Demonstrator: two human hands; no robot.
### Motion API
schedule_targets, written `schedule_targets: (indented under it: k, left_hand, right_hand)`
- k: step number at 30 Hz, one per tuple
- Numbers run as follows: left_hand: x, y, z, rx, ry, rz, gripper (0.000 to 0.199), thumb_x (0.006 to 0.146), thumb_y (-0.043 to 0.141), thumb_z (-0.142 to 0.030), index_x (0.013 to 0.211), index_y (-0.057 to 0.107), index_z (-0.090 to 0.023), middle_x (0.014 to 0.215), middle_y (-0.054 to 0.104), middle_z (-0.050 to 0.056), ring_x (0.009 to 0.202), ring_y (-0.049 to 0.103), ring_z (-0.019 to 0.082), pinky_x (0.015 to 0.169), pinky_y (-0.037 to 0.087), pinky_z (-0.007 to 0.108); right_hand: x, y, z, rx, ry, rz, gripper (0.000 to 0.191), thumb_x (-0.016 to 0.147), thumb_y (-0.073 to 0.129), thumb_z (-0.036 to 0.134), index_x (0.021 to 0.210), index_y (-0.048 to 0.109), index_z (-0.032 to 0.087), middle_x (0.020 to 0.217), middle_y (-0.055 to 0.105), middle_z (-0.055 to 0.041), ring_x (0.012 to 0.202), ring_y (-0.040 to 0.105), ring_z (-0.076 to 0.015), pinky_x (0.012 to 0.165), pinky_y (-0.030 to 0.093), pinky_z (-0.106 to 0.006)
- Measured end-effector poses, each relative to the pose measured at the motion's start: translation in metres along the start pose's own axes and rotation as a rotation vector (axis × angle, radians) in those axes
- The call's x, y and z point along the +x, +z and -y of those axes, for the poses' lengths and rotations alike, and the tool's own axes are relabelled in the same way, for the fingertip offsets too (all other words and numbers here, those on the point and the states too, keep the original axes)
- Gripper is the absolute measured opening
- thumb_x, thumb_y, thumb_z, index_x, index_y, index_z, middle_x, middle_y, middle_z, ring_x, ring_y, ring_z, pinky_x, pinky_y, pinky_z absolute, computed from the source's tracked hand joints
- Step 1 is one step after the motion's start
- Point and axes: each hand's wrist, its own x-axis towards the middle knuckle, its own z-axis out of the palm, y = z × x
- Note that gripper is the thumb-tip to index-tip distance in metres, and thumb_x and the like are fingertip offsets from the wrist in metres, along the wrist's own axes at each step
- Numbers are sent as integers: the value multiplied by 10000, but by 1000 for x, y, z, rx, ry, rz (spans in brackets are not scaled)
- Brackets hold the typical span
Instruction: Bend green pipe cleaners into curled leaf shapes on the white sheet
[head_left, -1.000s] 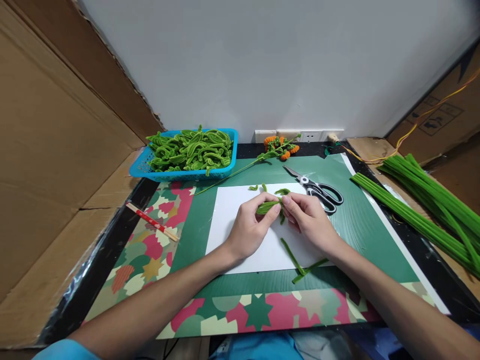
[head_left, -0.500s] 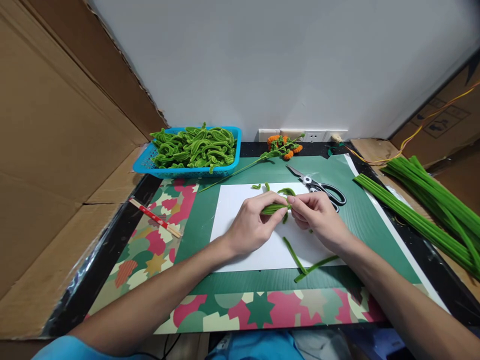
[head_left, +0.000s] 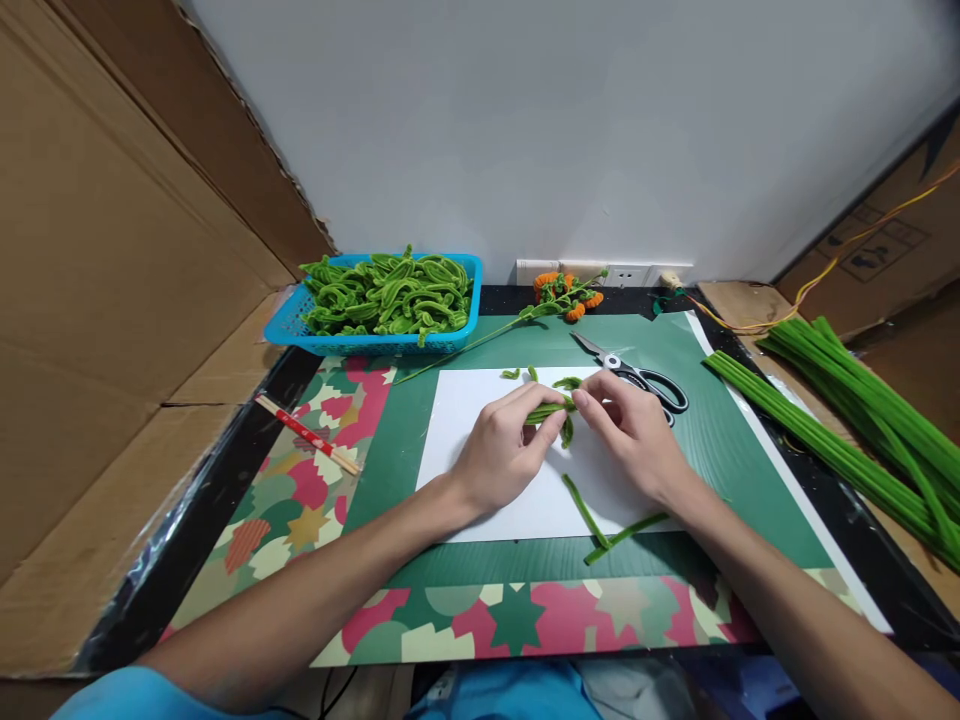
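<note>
My left hand (head_left: pixel 496 455) is closed round a looped bundle of green pipe cleaner (head_left: pixel 543 412), pinching it between thumb and fingers above a white sheet (head_left: pixel 465 420). At the bundle's right end, the thumb and forefinger of my right hand (head_left: pixel 637 435) are pinched together; the fingertips partly hide what they grip. Short curled green pieces (head_left: pixel 568 383) lie just beyond the hands. Nearer to me, two straight pipe cleaner lengths (head_left: pixel 583 508) meet at an angle on the sheet's lower edge. Scissors (head_left: pixel 626 370) with black handles rest behind my right hand, blades partly open.
A blue basket (head_left: pixel 367 345) heaped with green pipe cleaner leaves stands at the back left. An orange flower stem (head_left: pixel 517 320) lies beside it. Chopsticks (head_left: pixel 309 434) in a red wrapper lie left, long green pipe cleaners (head_left: pixel 825 425) right. Cardboard (head_left: pixel 112 300) walls the left side.
My right fingers have shifted slightly up and turned at the bundle's end. My left hand keeps its hold with little movement. The whole view has moved slightly.
</note>
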Motion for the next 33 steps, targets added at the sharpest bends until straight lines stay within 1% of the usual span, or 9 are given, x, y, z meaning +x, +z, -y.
schedule_targets:
  k: [3,6,11,14,18,21,26,30,33]
  left_hand:
    - [3,-2,-2,-219,-179,15,137,1030,653,-294,1025,702,-166,885,706,26,742,651,138,629,479,223]
    - [5,-2,-2,-496,-357,105,242,1011,690,-408,1016,679,-166,665,581,-43,497,514,91,468,370,203]
    - [6,-2,-5,-662,-453,204,292,1006,693,-472,1053,623,-193,567,459,-94,388,418,81,385,258,191]
    - [10,-13,-2,-342,-186,163,226,1075,591,-412,1065,645,-193,688,563,-37,483,514,94,463,382,209]
    - [19,-33,11,322,523,215,178,1064,545,-205,1038,718,-242,903,737,47,650,609,136,552,421,260]
    - [19,-34,19,500,700,109,203,1054,550,-152,1096,721,-255,920,759,41,644,607,139,531,390,278]
    - [13,-19,14,147,296,65,139,1038,627,-206,1118,734,-167,947,743,54,700,609,130,617,450,257]
    - [14,-17,4,-251,-92,265,219,1048,629,-329,1028,769,-163,868,691,35,754,596,143,644,439,247]
    - [16,-17,2,-573,-360,360,308,1033,657,-447,972,728,-154,717,578,-20,553,476,89,498,333,217]
  right_hand:
    - [-2,-6,-3,-287,-246,-16,240,1111,540,400,1063,630,183,900,667,-28,635,530,-124,632,383,-272]
    - [-2,-10,-7,-464,-433,-26,263,1146,467,310,1027,664,184,912,677,-53,670,548,-137,611,353,-280]
    - [-2,-9,-4,-323,-450,-81,335,1114,503,273,820,642,191,716,574,-16,600,457,-132,583,319,-289]
    - [-1,-7,3,5,-206,-14,408,1073,572,359,700,593,197,607,479,19,545,398,-117,548,291,-286]
    - [2,-5,12,589,270,248,516,964,687,567,617,500,236,496,275,101,432,200,-84,450,198,-277]
    - [4,-5,13,716,380,328,519,939,701,605,634,480,248,503,204,128,436,119,-78,435,162,-272]
    - [1,-4,7,83,-81,48,414,1072,564,394,707,577,200,607,449,38,540,363,-109,539,264,-271]
    - [-1,-5,-3,-206,-355,14,321,1105,510,269,808,609,197,656,531,27,565,424,-116,584,319,-260]
    - [-1,-6,-8,-273,-425,-23,292,1124,494,263,881,640,191,717,619,-2,600,516,-126,607,362,-253]
